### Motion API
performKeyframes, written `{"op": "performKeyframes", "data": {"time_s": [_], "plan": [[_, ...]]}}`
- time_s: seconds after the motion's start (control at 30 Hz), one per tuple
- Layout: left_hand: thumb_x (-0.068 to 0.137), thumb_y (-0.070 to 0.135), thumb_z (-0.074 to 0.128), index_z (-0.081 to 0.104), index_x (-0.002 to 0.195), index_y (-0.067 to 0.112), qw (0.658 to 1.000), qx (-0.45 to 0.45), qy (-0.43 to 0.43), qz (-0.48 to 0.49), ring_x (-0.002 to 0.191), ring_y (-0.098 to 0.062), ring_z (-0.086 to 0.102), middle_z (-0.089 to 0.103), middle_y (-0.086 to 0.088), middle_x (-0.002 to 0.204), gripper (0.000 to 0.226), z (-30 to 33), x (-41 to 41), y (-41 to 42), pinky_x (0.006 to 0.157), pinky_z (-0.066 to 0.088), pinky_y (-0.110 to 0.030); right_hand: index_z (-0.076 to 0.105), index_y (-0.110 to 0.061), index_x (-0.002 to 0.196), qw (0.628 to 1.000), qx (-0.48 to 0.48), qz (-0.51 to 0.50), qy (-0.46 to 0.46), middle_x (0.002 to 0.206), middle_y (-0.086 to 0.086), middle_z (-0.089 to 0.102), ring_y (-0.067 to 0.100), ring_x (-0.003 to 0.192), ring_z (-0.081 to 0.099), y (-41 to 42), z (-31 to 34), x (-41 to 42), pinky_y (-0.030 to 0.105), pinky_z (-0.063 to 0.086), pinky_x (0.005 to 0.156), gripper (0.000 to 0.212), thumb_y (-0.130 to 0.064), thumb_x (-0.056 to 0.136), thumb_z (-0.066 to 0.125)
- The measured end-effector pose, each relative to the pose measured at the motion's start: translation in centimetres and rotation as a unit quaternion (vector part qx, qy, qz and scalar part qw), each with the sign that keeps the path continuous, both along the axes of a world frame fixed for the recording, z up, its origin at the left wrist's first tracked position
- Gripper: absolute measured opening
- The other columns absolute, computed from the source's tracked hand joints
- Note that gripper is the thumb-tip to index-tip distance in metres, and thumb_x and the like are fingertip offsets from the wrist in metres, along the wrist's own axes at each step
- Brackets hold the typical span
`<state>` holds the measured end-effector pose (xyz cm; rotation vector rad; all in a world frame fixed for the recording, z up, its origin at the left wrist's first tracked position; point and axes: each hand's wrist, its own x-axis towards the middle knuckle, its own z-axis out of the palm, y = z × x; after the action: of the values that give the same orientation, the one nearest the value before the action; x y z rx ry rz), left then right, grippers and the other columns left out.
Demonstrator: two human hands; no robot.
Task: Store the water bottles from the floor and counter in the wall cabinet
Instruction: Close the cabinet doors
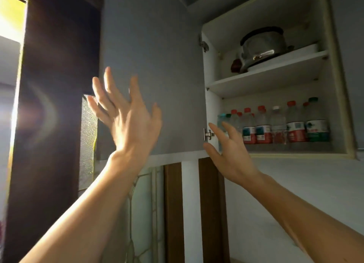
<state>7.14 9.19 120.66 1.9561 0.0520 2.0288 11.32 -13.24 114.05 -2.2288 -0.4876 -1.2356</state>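
Note:
The wall cabinet (334,85) stands open, its grey door (153,65) swung out to the left. Several water bottles (279,125) with red, white and green caps stand in a row on the lower shelf. My left hand (126,115) is raised in front of the door with its fingers spread, holding nothing. Just below the cabinet's lower left corner is my right hand (228,152), its fingers straight, beside the metal hinge (207,134) and the leftmost bottles. It holds nothing either.
A metal pot (262,44) and a white dish (285,56) sit on the upper shelf. Bright window light (11,65) glares at the left beside a dark frame (51,105). Below the cabinet runs a white wall (295,184) with brown strips (173,203).

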Motion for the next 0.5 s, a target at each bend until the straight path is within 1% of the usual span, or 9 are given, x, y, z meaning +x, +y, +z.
{"op": "performKeyframes", "data": {"time_s": [0.07, 0.13, 0.17, 0.23, 0.3, 0.37, 0.43, 0.47, 0.5], "plan": [[0.084, 0.045, 0.063, 0.025, 0.156, 0.020, 0.997, -0.057, 0.059, -0.008, 0.151, -0.048, 0.001, 0.000, -0.019, 0.166, 0.085, 1.0, 0.0, 1.7, 0.119, 0.001, -0.063, 0.025, -0.040, 0.157, 1.000, 0.001, -0.002, -0.008, 0.166, -0.006, 0.013, 0.023, 0.154, 0.010, 0.4, 0.4, -0.8, 0.045, 0.026, 0.117, 0.062, -0.047, 0.101, 0.051], [0.087, 0.046, 0.062, 0.014, 0.159, 0.020, 0.986, -0.103, 0.119, -0.047, 0.148, -0.048, 0.012, -0.003, -0.017, 0.166, 0.090, 1.8, 0.0, 2.6, 0.117, 0.012, -0.061, 0.027, -0.038, 0.157, 1.000, 0.010, -0.001, -0.008, 0.165, -0.004, 0.015, 0.023, 0.153, 0.012, 0.5, 0.7, -1.7, 0.045, 0.027, 0.117, 0.060, -0.044, 0.102, 0.051], [0.090, 0.047, 0.061, 0.011, 0.160, 0.019, 0.981, -0.120, 0.138, -0.068, 0.144, -0.049, 0.021, -0.001, -0.017, 0.166, 0.090, 2.0, 0.1, 2.8, 0.115, 0.020, -0.058, 0.028, -0.037, 0.156, 1.000, 0.017, -0.001, -0.007, 0.165, -0.003, 0.015, 0.023, 0.153, 0.013, 0.5, 0.9, -2.3, 0.046, 0.028, 0.118, 0.060, -0.044, 0.102, 0.051], [0.092, 0.045, 0.061, 0.010, 0.160, 0.019, 0.975, -0.133, 0.149, -0.094, 0.137, -0.049, 0.031, 0.008, -0.018, 0.165, 0.088, 2.1, -0.1, 2.9, 0.112, 0.028, -0.055, 0.027, -0.037, 0.157, 1.000, 0.029, 0.000, -0.005, 0.165, -0.002, 0.016, 0.023, 0.153, 0.014, 0.3, 1.3, -3.4, 0.048, 0.028, 0.119, 0.060, -0.044, 0.102, 0.051], [0.092, 0.042, 0.062, 0.010, 0.159, 0.023, 0.973, -0.125, 0.129, -0.143, 0.132, -0.049, 0.037, 0.022, -0.017, 0.160, 0.087, 1.9, -0.9, 3.0, 0.109, 0.034, -0.054, 0.027, -0.037, 0.157, 0.999, 0.034, 0.001, -0.010, 0.164, -0.004, 0.017, 0.021, 0.153, 0.015, 0.0, 1.5, -4.6, 0.046, 0.029, 0.120, 0.060, -0.045, 0.102, 0.050], [0.091, 0.045, 0.063, 0.007, 0.159, 0.030, 0.972, -0.096, 0.094, -0.194, 0.125, -0.045, 0.046, 0.033, -0.016, 0.154, 0.089, 1.6, -2.1, 2.8, 0.096, 0.043, -0.047, 0.028, -0.036, 0.157, 0.999, 0.032, 0.006, -0.024, 0.164, -0.006, 0.020, 0.017, 0.152, 0.017, -0.5, 1.8, -5.7, 0.043, 0.028, 0.120, 0.060, -0.046, 0.101, 0.049], [0.091, 0.049, 0.064, 0.006, 0.159, 0.032, 0.973, -0.035, 0.046, -0.224, 0.110, -0.032, 0.055, 0.041, -0.013, 0.149, 0.091, 0.9, -3.6, 2.1, 0.077, 0.041, -0.036, 0.029, -0.035, 0.156, 0.998, 0.027, 0.010, -0.047, 0.163, -0.008, 0.024, 0.014, 0.150, 0.021, -1.0, 2.1, -6.8, 0.043, 0.030, 0.120, 0.061, -0.049, 0.100, 0.048], [0.092, 0.049, 0.063, 0.007, 0.159, 0.033, 0.968, -0.001, 0.018, -0.249, 0.105, -0.023, 0.055, 0.046, -0.009, 0.146, 0.089, 0.6, -4.2, 1.4, 0.074, 0.041, -0.033, 0.030, -0.034, 0.156, 0.998, 0.025, 0.010, -0.060, 0.162, -0.008, 0.026, 0.012, 0.149, 0.024, -1.3, 2.2, -7.3, 0.043, 0.031, 0.119, 0.062, -0.052, 0.099, 0.047], [0.094, 0.049, 0.060, 0.008, 0.159, 0.033, 0.957, 0.029, -0.005, -0.287, 0.104, -0.015, 0.056, 0.051, -0.002, 0.142, 0.085, 0.4, -4.7, 0.5, 0.074, 0.043, -0.030, 0.031, -0.033, 0.156, 0.997, 0.027, 0.012, -0.073, 0.160, -0.009, 0.029, 0.009, 0.146, 0.028, -1.6, 2.3, -7.8, 0.041, 0.032, 0.118, 0.064, -0.055, 0.097, 0.046]]}}
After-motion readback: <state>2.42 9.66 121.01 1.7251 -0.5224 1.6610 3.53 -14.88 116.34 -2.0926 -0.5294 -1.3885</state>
